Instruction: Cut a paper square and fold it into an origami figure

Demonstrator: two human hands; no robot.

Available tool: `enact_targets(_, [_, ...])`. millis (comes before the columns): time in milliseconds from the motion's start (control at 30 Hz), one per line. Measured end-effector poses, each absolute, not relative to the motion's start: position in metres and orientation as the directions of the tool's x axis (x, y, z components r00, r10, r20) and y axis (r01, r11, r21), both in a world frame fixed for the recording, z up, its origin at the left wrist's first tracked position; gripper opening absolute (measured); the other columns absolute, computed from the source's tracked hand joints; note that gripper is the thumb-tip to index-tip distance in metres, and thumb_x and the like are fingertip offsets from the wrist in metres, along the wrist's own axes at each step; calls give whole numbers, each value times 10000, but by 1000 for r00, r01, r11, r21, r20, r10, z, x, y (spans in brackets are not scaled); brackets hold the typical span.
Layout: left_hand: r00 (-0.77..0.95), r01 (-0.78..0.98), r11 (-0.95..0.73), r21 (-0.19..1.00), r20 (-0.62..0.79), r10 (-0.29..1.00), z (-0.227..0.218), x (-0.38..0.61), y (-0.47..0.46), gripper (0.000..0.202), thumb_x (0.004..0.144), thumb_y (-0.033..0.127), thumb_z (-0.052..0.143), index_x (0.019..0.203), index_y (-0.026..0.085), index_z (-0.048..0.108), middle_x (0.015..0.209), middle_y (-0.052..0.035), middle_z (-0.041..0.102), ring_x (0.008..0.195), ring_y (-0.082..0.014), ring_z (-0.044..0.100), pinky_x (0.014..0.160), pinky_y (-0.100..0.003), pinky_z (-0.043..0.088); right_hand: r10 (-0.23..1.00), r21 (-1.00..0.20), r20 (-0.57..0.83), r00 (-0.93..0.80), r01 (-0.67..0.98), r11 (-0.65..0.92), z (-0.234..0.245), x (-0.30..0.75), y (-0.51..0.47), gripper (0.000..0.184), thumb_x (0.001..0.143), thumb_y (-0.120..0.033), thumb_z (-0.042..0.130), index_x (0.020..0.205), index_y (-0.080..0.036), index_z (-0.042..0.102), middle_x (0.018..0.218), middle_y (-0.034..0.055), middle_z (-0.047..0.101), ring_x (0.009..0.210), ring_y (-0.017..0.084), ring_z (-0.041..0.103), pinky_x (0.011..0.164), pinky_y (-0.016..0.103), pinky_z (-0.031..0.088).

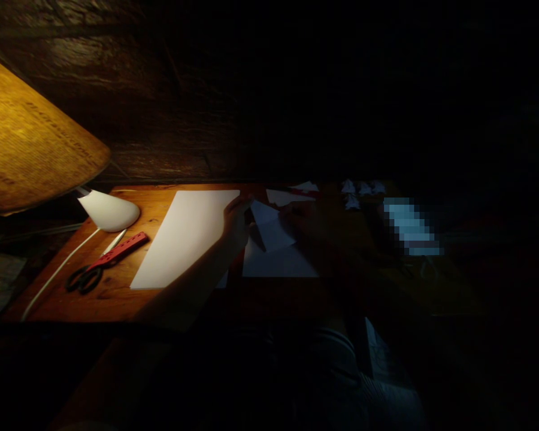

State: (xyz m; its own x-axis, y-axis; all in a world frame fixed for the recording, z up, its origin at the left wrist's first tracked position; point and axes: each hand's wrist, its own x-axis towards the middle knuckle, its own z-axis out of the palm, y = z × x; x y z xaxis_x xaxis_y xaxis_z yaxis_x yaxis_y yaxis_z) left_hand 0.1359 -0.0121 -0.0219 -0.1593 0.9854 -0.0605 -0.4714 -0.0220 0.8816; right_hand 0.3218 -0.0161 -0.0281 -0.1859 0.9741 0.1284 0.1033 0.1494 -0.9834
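Between my two hands a folded sheet of white paper (273,228) is held up off the table, with a crease across it. My left hand (238,218) pinches its upper left corner, fingers closed. On the other side my right hand (300,216) has its fingers closed on the right edge; deep shadow hides much of that hand. Beneath the folded piece lies another white sheet (281,266). Left of it, partly under my left forearm, is a large white sheet or stack of paper (179,239).
Scissors (87,278) with black handles and a red cover, a white pen-like stick (114,241) and a white-based lamp (110,211) are at the left. Paper scraps (281,196) and several small folded paper shapes (351,200) lie at the back. A blurred bright screen (412,227) glows right.
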Motion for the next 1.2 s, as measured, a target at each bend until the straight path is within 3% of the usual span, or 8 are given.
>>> enact_targets(200, [-142,-430,-95,898,36,989,-23,136,-14,337,704,305,831,600,197,530,538,59,455,472,-80,439,464,-232,325,936,-971,111,-334,166,175,-22,322,-22,202,711,-362,714,633,-187,652,650,10,635,635,143,565,608,264,435])
enact_targets(367, [-108,-278,-135,951,109,988,-28,138,-12,309,726,350,848,652,196,590,573,52,516,499,-85,483,484,-226,344,962,-982,96,-254,136,133,-24,321,-24,196,740,-366,690,659,-194,647,632,8,634,602,140,549,563,256,424])
enact_targets(500, [-40,-180,-21,983,14,999,-32,141,-13,214,698,299,858,727,168,693,648,-10,657,556,-135,596,519,-251,435,969,-978,136,-205,127,164,-28,323,-18,235,754,-405,711,675,-192,650,675,20,657,649,148,569,597,259,441])
enact_targets(633, [-20,-117,59,991,-62,998,-35,142,-14,214,721,326,835,683,156,710,579,-23,651,477,-138,570,440,-247,406,956,-965,169,-240,156,210,-30,325,-15,245,771,-427,705,695,-196,670,746,32,680,712,159,592,646,270,458])
enact_targets(800, [36,-135,39,990,-35,999,-43,143,-11,259,631,336,893,675,162,706,599,-14,662,511,-138,598,462,-237,433,956,-974,167,-240,111,198,-32,323,-15,263,748,-445,706,687,-196,649,713,20,647,688,160,579,633,278,456])
enact_targets(1000, [22,-162,-31,986,35,999,-41,141,-12,249,663,344,872,667,162,702,601,-4,653,533,-125,587,499,-227,431,962,-977,167,-214,98,191,-28,324,-16,253,738,-435,705,694,-192,647,722,26,647,684,157,572,628,277,456])
enact_targets(1200, [118,-151,28,988,-11,993,-39,144,-14,218,635,273,848,778,143,747,710,-41,721,638,-159,644,594,-255,486,952,-964,199,-234,129,234,-26,325,-17,232,761,-417,668,710,-194,628,705,12,626,667,146,546,616,266,428])
